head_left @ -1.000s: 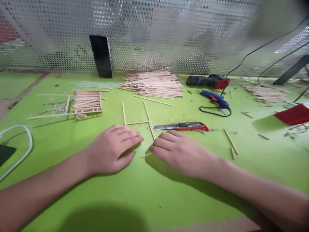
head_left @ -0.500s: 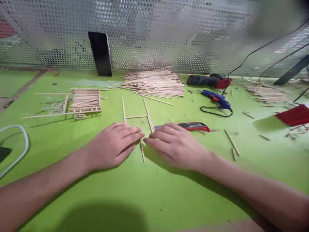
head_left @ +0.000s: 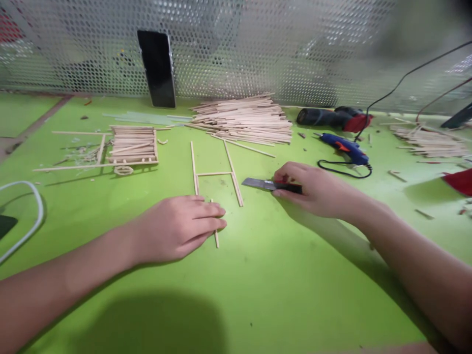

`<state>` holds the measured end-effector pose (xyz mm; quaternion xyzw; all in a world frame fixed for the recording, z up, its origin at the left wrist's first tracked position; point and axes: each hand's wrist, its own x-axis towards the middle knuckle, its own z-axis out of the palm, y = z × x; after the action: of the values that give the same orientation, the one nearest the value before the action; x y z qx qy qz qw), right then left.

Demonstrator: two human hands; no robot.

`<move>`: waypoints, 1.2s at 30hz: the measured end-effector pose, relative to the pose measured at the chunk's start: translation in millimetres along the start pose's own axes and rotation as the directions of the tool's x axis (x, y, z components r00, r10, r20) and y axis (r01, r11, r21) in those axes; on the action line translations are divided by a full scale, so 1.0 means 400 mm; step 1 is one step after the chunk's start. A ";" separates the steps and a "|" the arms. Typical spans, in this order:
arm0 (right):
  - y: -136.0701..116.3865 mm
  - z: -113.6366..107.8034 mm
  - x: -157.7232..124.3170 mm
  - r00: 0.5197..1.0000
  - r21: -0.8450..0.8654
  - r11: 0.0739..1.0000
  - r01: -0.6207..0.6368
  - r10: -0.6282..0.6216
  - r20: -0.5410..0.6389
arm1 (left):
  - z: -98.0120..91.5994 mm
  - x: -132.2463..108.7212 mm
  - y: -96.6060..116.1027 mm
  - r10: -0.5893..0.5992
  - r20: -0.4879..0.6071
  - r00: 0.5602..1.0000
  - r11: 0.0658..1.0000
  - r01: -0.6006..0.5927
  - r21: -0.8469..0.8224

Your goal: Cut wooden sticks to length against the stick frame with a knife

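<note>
My left hand (head_left: 184, 226) lies low over the table with its fingers closed over a thin wooden stick (head_left: 217, 240); the stick's two ends show above and below the fingers, and the thumb is mostly hidden. Further right, my right hand (head_left: 313, 189) grips a utility knife (head_left: 260, 184) by its handle, the blade out and pointing left. Just beyond my left hand lies an H-shaped frame of wooden sticks (head_left: 214, 173), its right leg near the blade tip. My left fingers cover or adjoin its lower left end.
A pile of sticks (head_left: 241, 120) lies at the back beside an upright phone (head_left: 158, 69). At left stands a small stick-built cart (head_left: 134, 145). A blue glue gun (head_left: 342, 147), a black-and-red tool (head_left: 332, 118) and more sticks (head_left: 427, 140) lie right. Perforated metal (head_left: 236, 49) borders the back.
My right hand has left the stick by my left hand, moved right and picked up the utility knife. My left hand stays on the stick. The view has shifted slightly.
</note>
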<state>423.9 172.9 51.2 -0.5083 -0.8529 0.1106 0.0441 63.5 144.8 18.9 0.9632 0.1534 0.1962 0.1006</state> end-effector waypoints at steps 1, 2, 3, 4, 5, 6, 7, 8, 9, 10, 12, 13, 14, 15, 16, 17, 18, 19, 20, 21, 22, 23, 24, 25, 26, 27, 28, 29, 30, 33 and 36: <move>-0.001 -0.003 -0.004 0.999 0.027 0.999 -0.034 0.034 0.004 | 0.001 0.000 -0.001 -0.003 0.000 1.000 1.000 0.003 -0.008; -0.001 -0.006 -0.007 0.999 0.055 0.997 -0.051 0.051 0.004 | 0.002 0.000 -0.002 -0.006 0.001 1.000 1.000 0.006 -0.018; -0.002 -0.009 -0.011 0.999 0.083 0.996 -0.045 0.046 -0.006 | 0.004 0.001 -0.003 -0.007 0.002 1.000 1.000 0.007 -0.029; -0.002 -0.012 -0.014 0.999 0.108 0.994 -0.017 0.020 -0.028 | 0.005 0.002 -0.005 -0.004 0.005 1.000 0.999 0.004 -0.039; -0.003 -0.016 -0.016 0.998 0.127 0.992 0.022 -0.015 -0.058 | 0.007 0.003 -0.006 0.001 0.010 1.000 0.999 0.000 -0.047; -0.007 -0.018 -0.019 0.994 0.138 0.988 0.071 -0.058 -0.093 | 0.008 0.005 -0.007 0.006 0.015 1.000 0.999 -0.005 -0.052; -0.013 -0.020 -0.022 0.987 0.137 0.983 0.120 -0.104 -0.120 | 0.008 0.006 -0.008 0.009 0.021 1.000 0.998 -0.008 -0.055; -0.023 -0.021 -0.026 0.977 0.125 0.976 0.177 -0.159 -0.141 | 0.009 0.008 -0.008 0.011 0.029 1.000 0.998 -0.009 -0.055; -0.037 -0.021 -0.030 0.961 0.105 0.964 0.246 -0.228 -0.157 | 0.009 0.009 -0.008 0.010 0.038 0.999 0.998 -0.008 -0.054; -0.056 -0.020 -0.035 0.940 0.072 0.945 0.318 -0.304 -0.156 | 0.009 0.009 -0.008 0.007 0.043 0.999 0.999 -0.005 -0.054; -0.103 -0.015 -0.046 0.877 0.001 0.888 0.459 -0.453 -0.157 | 0.009 0.009 -0.008 0.005 0.045 0.999 0.998 -0.003 -0.057; -0.129 -0.012 -0.051 0.867 -0.045 0.876 0.480 -0.481 -0.130 | 0.009 0.009 -0.008 0.005 0.045 0.999 0.998 -0.002 -0.058; -0.153 -0.007 -0.056 0.851 -0.097 0.859 0.502 -0.511 -0.122 | 0.009 0.009 -0.007 0.006 0.042 0.999 0.998 -0.003 -0.057; -0.176 -0.001 -0.059 0.838 -0.149 0.842 0.519 -0.536 -0.108 | 0.008 0.009 -0.007 0.006 0.041 0.999 0.999 -0.004 -0.054; -0.195 0.006 -0.062 0.827 -0.193 0.827 0.529 -0.553 -0.104 | 0.008 0.009 -0.007 0.009 0.040 0.999 0.999 -0.007 -0.051; -0.211 0.013 -0.063 0.818 -0.225 0.814 0.536 -0.566 -0.101 | 0.008 0.009 -0.007 0.011 0.037 0.999 0.999 -0.010 -0.046; -0.223 0.021 -0.063 0.814 -0.247 0.806 0.537 -0.572 -0.097 | 0.007 0.009 -0.007 0.014 0.034 0.999 0.999 -0.013 -0.043; -0.232 0.030 -0.063 0.811 -0.260 0.800 0.540 -0.577 -0.092 | 0.007 0.009 -0.007 0.018 0.031 0.999 0.999 -0.016 -0.043; -0.239 0.038 -0.061 0.809 -0.265 0.795 0.545 -0.582 -0.082 | 0.007 0.008 -0.007 0.021 0.030 0.999 0.999 -0.020 -0.044; -0.243 0.045 -0.060 0.807 -0.267 0.791 0.551 -0.586 -0.071 | 0.006 0.007 -0.008 0.022 0.034 0.999 0.999 -0.020 -0.045; -0.246 0.052 -0.057 0.804 -0.266 0.785 0.559 -0.592 -0.060 | 0.005 0.006 -0.008 0.021 0.040 0.999 0.999 -0.019 -0.048; -0.248 0.057 -0.055 0.801 -0.267 0.781 0.564 -0.596 -0.051 | 0.005 0.004 -0.009 0.019 0.050 0.999 0.999 -0.017 -0.051; -0.249 0.061 -0.052 0.800 -0.267 0.778 0.568 -0.599 -0.044 | 0.004 0.003 -0.009 0.016 0.063 0.998 0.999 -0.013 -0.053; -0.250 0.063 -0.049 0.799 -0.267 0.777 0.570 -0.600 -0.041 | 0.003 0.001 -0.010 0.011 0.078 0.997 0.999 -0.007 -0.053; -0.250 0.064 -0.046 0.800 -0.266 0.778 0.570 -0.599 -0.038 | 0.002 -0.001 -0.010 0.008 0.094 0.995 0.998 -0.003 -0.055; -0.250 0.064 -0.043 0.800 -0.265 0.777 0.571 -0.599 -0.035 | 0.001 -0.002 -0.011 0.005 0.110 0.994 0.998 0.001 -0.056; -0.250 0.064 -0.040 0.799 -0.260 0.777 0.574 -0.600 -0.030 | 0.001 -0.003 -0.012 0.002 0.124 0.992 0.998 0.005 -0.057; -0.250 0.065 -0.037 0.798 -0.253 0.776 0.578 -0.602 -0.025 | 0.000 -0.005 -0.012 -0.001 0.134 0.991 0.998 0.009 -0.058; -0.250 0.065 -0.035 0.797 -0.243 0.777 0.581 -0.603 -0.024 | 0.000 -0.006 -0.013 -0.003 0.143 0.990 0.998 0.012 -0.059; -0.255 0.070 -0.031 0.797 -0.205 0.787 0.582 -0.602 -0.049 | -0.001 -0.008 -0.015 -0.008 0.162 0.987 0.998 0.018 -0.060; -0.261 0.076 -0.031 0.807 -0.168 0.805 0.569 -0.586 -0.076 | -0.005 -0.010 -0.018 -0.010 0.175 0.985 0.998 0.021 -0.062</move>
<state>334.5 109.6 46.7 -0.2322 -0.9682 0.0010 0.0936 57.6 150.3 17.5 0.9718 0.1453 0.1151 0.1457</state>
